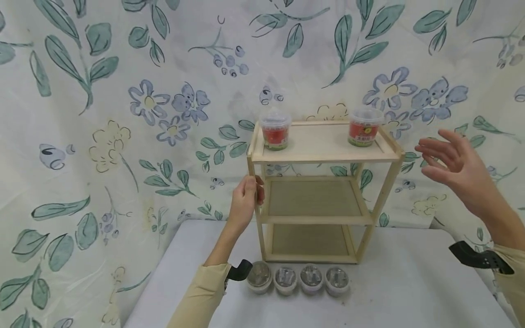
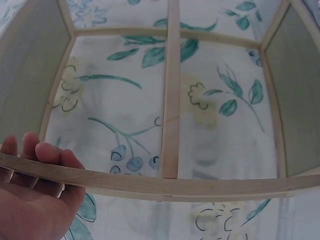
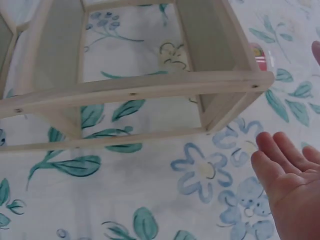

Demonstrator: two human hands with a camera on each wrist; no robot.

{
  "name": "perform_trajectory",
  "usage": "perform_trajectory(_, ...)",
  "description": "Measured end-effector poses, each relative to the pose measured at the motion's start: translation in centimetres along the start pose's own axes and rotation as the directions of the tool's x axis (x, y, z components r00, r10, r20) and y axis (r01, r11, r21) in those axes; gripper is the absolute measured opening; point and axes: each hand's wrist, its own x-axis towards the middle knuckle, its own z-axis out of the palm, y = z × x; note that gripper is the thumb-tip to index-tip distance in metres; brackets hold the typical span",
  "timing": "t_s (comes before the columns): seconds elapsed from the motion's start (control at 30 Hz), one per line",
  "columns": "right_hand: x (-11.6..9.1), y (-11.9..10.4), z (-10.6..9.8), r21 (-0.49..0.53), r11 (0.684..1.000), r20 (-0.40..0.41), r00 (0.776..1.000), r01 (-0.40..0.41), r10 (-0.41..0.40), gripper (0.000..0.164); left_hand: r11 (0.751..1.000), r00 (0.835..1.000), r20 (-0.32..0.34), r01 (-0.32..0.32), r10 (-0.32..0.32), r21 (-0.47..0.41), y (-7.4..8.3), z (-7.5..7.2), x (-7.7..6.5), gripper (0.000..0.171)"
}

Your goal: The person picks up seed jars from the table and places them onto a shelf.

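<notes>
A three-tier wooden shelf rack stands upright on the white table. My left hand grips its left front post below the top board; in the left wrist view the fingers of that hand curl over the post. Off to the right of the rack, my right hand is raised in the air, touching nothing, its fingers loosely bent. On the top board sit two clear lidded plastic tubs with red labels, one tub at the left and the other tub at the right.
Several small lidded cups stand in a row on the white table, just before the rack's foot. The lower two tiers hold nothing visible. A floral cloth hangs close behind the rack.
</notes>
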Motion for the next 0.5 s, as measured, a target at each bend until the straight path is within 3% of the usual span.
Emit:
perform_trajectory(0.03,-0.7,0.4,0.0,0.062,0.998,0.002,1.000,0.021,-0.021,0.081,1.000,1.000,0.001,-0.005,0.005,0.003,0.5,0.0,-0.1,0.034)
perform_trajectory(0.1,-2.1,1.0,0.1,0.036,0.999,-0.002,0.999,0.038,-0.038,0.081,1.000,1.000,-0.002,-0.020,0.020,-0.002,0.6,0.1,-0.1,0.035)
perform_trajectory(0.27,-6.0,3.2,0.4,-0.189,0.981,-0.006,0.999,0.046,-0.048,0.086,0.999,0.999,-0.010,-0.044,0.044,-0.015,-1.9,0.4,0.4,0.042)
perform_trajectory(0.3,-6.8,3.8,0.6,-0.195,0.979,0.000,0.998,0.056,-0.057,0.087,0.999,0.999,-0.015,-0.046,0.046,-0.013,-2.4,0.4,0.5,0.043)
perform_trajectory(0.43,-9.7,6.6,2.1,-0.135,0.989,0.071,0.996,0.067,-0.058,0.088,0.999,0.999,-0.028,-0.041,0.041,-0.003,-2.2,0.2,0.3,0.046)
perform_trajectory(0.5,-11.0,8.0,3.2,-0.095,0.995,0.104,0.994,0.034,-0.024,0.085,0.999,0.998,-0.030,-0.048,0.048,0.002,-2.1,0.1,0.4,0.048)
